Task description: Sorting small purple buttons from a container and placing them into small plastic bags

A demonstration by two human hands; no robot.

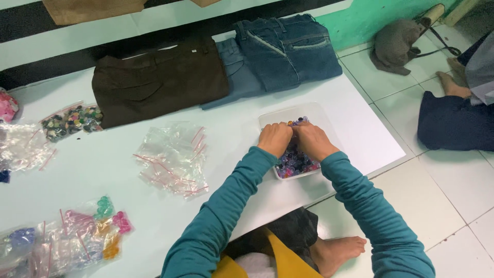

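Tray [272,119]: white, shallow, set near the table's right edge, filled with purple and mixed beads [298,163].
Left hand [274,139]: curled over the beads, fingers down among them; what is pinched cannot be told.
Right hand [314,141]: pressed against the left, likewise buried.
Table [355,128]: edge close by the tray.
Risk: beads could be flicked over the low rim and lost onto the floor [458,180]; the tray could be nudged off.
Bags [175,157]: empty, lying well left.

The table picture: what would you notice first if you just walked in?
Probably the two hands, left hand and right hand, side by side in a white tray of purple and dark beads near the table's right end. Next, the folded brown trousers and blue jeans along the far edge, and clear plastic bags in the middle.
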